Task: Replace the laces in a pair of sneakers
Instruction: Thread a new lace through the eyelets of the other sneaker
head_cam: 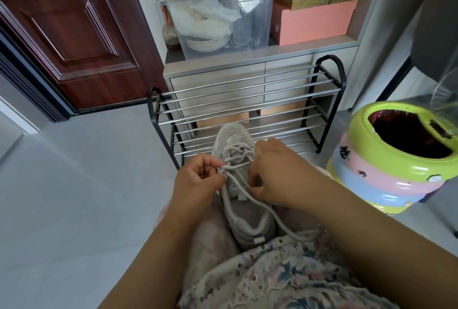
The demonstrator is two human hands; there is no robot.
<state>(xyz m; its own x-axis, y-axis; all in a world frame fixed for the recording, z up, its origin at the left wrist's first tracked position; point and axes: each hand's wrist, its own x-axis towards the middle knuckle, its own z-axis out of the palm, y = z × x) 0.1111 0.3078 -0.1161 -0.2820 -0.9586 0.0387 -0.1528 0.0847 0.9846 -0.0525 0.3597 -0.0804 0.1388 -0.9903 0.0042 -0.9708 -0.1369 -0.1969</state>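
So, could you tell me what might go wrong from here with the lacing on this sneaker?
The sneaker is only wedged between the knees, so a firm pull by the left hand on the lace could tip it out. The free lace end trails over the lap and may snag under the right hand or arm. The crossings look uneven and could tighten lopsided.

— Sneaker position?
— Grey sneaker (238,184) rests between the person's knees, toe toward the far shoe rack (247,100).
— Hands?
— Left hand (198,182) pinches the white lace (247,193) at the eyelets; right hand (275,177) grips the sneaker's right side.
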